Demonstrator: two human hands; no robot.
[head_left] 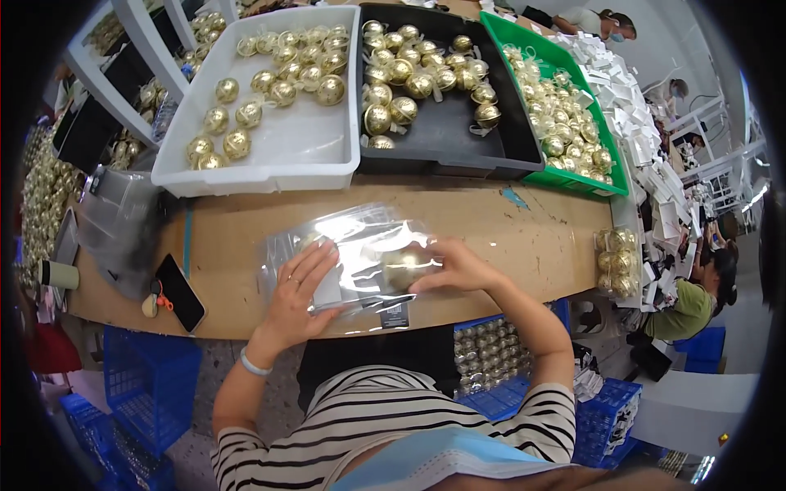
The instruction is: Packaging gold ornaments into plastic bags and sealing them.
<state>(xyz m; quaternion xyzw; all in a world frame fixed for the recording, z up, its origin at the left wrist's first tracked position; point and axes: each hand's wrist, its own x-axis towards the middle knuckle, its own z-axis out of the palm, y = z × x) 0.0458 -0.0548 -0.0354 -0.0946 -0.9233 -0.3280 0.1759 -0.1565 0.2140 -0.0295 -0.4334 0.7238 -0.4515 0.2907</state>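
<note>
On the table in front of me lies a clear plastic bag with bright glare on it. My left hand rests on the bag's left part, fingers stretched out, with a pale piece under or beside them that I cannot make out. At the bag's right end is a gold ball ornament, blurred behind the shiny film. My right hand curls round the ball's right side, thumb toward me. Whether the ball is inside the bag or under it is hard to see. A dark label shows at the bag's near edge.
Behind the bag stand a white tray, a black tray and a green tray, all with gold balls. A phone lies left. A clear pack of balls stands right. Blue crates sit below.
</note>
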